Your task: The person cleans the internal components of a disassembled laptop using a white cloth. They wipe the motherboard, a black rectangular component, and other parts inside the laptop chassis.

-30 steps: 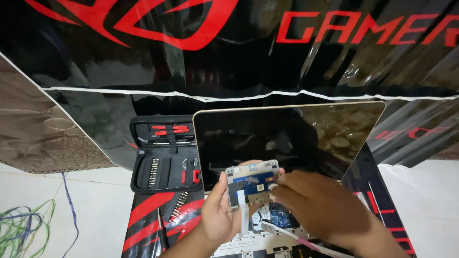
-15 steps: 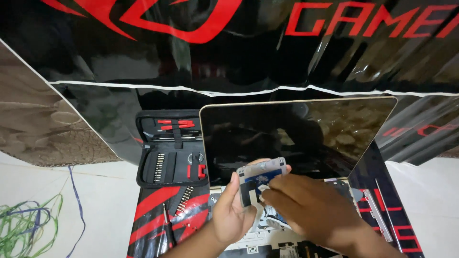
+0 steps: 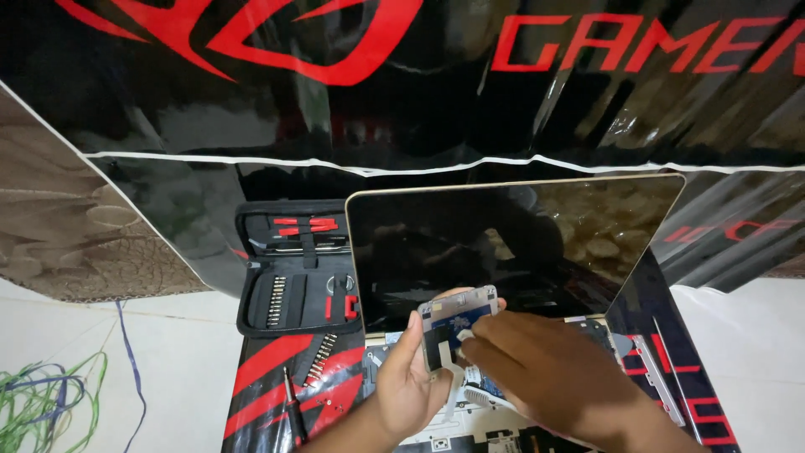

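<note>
On a black-and-red mat (image 3: 277, 369) before an open laptop (image 3: 511, 243), the left hand (image 3: 411, 382) clamps a small silver part (image 3: 457, 331); right hand (image 3: 537, 369) fingers pinch its edge. A slip could drop it onto the exposed board.

left hand (image 3: 411, 377) cupped, grip closed | right hand (image 3: 537, 369) fingers pinching

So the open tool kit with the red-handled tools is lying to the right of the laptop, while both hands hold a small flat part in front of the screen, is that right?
Not quite. In the head view the open tool kit lies left of the laptop, not right. The rest holds: the left hand and right hand hold the small flat part before the screen.
</note>
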